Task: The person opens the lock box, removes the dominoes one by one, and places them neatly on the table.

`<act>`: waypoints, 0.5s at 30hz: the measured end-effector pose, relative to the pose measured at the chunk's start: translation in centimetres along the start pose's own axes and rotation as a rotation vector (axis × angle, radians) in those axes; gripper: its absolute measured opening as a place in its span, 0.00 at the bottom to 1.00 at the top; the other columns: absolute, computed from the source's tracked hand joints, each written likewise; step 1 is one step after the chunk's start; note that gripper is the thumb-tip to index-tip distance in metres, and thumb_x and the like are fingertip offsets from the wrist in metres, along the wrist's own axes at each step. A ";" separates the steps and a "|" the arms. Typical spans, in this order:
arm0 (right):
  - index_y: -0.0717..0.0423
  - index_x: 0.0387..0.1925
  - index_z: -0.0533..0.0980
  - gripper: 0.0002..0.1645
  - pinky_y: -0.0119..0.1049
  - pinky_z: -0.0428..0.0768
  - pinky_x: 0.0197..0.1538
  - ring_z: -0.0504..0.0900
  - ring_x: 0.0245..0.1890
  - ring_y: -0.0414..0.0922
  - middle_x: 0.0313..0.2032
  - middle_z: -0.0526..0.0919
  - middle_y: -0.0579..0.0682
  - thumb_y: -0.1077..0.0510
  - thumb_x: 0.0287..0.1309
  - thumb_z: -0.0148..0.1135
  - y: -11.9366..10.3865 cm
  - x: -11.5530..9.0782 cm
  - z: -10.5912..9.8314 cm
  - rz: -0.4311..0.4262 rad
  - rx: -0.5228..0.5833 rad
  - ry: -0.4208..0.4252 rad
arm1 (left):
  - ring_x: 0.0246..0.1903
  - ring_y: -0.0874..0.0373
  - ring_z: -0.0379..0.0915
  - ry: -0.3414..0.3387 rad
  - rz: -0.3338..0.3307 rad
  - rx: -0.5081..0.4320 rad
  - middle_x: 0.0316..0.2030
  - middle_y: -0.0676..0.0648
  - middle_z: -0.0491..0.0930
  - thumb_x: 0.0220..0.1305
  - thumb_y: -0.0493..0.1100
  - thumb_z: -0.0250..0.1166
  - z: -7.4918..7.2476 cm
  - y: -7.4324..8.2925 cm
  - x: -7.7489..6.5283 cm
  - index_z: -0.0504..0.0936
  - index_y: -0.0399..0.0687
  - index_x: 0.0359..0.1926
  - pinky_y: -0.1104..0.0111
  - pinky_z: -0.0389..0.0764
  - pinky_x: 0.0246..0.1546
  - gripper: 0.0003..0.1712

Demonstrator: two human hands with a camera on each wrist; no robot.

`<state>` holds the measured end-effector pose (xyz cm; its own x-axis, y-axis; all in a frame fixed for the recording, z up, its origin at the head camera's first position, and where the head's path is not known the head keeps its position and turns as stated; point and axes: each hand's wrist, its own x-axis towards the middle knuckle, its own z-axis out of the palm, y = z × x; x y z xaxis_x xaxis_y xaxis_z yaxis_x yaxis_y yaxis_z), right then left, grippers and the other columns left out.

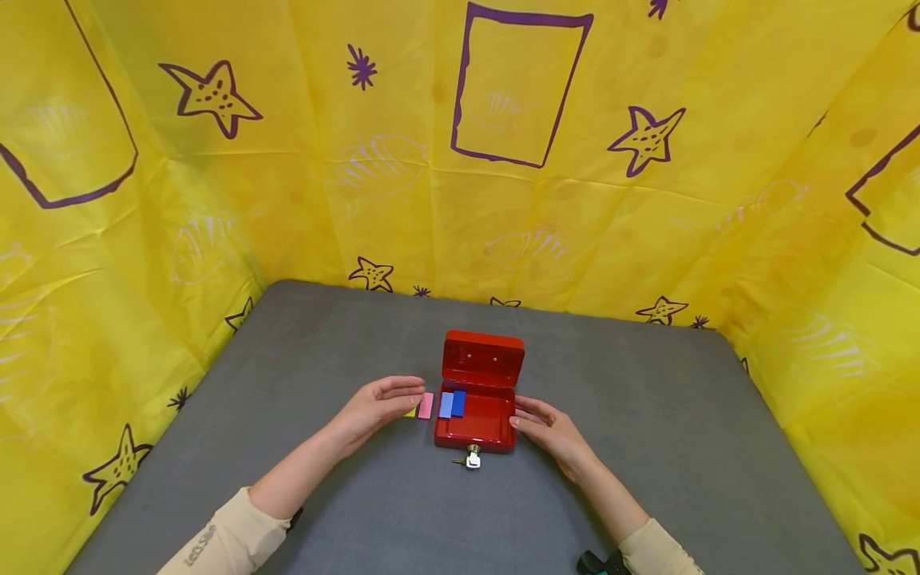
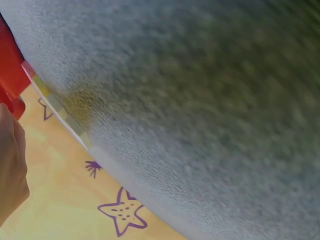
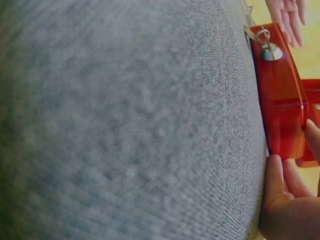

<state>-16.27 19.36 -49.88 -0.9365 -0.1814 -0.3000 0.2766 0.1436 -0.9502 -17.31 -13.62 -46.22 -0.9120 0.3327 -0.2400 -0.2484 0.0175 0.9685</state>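
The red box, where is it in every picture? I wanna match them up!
Head: the red box sits open, below the middle and a little right, between the left hand and right hand.
Left wrist: part of the red box peeks in at the upper left edge.
Right wrist: the red box is along the right edge, mostly in the upper half.
Shared landmark: the grey table shows in all three.
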 end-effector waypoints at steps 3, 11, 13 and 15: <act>0.55 0.66 0.69 0.37 0.42 0.76 0.58 0.76 0.60 0.51 0.61 0.75 0.57 0.50 0.57 0.69 0.0 0.0 0.0 0.005 -0.002 0.000 | 0.60 0.44 0.71 -0.004 -0.004 0.004 0.59 0.38 0.75 0.64 0.45 0.66 0.4 0.0 0.0 0.70 0.37 0.64 0.60 0.72 0.60 0.31; 0.56 0.66 0.69 0.37 0.43 0.76 0.58 0.75 0.60 0.51 0.61 0.75 0.58 0.50 0.57 0.69 -0.1 0.0 0.0 0.001 0.000 -0.006 | 0.59 0.43 0.72 -0.052 0.002 -0.046 0.61 0.36 0.73 0.65 0.43 0.66 1.3 0.3 0.2 0.70 0.35 0.64 0.60 0.72 0.59 0.30; 0.55 0.66 0.69 0.37 0.43 0.76 0.58 0.75 0.60 0.51 0.62 0.75 0.57 0.50 0.57 0.69 -0.1 0.0 0.0 0.003 -0.001 -0.005 | 0.59 0.42 0.72 -0.065 0.005 -0.052 0.61 0.35 0.73 0.65 0.43 0.66 1.5 0.4 0.3 0.70 0.34 0.65 0.58 0.72 0.60 0.31; 0.55 0.66 0.69 0.37 0.42 0.76 0.58 0.75 0.60 0.51 0.62 0.75 0.57 0.50 0.57 0.69 -0.1 0.0 -0.1 0.005 -0.004 -0.003 | 0.60 0.41 0.71 -0.078 0.011 -0.055 0.61 0.35 0.72 0.65 0.43 0.65 1.8 0.5 0.4 0.69 0.34 0.65 0.57 0.72 0.60 0.31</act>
<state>-16.30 19.44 -49.81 -0.9345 -0.1840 -0.3047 0.2801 0.1482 -0.9485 -17.19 -11.82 -45.71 -0.8869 0.4054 -0.2215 -0.2581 -0.0371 0.9654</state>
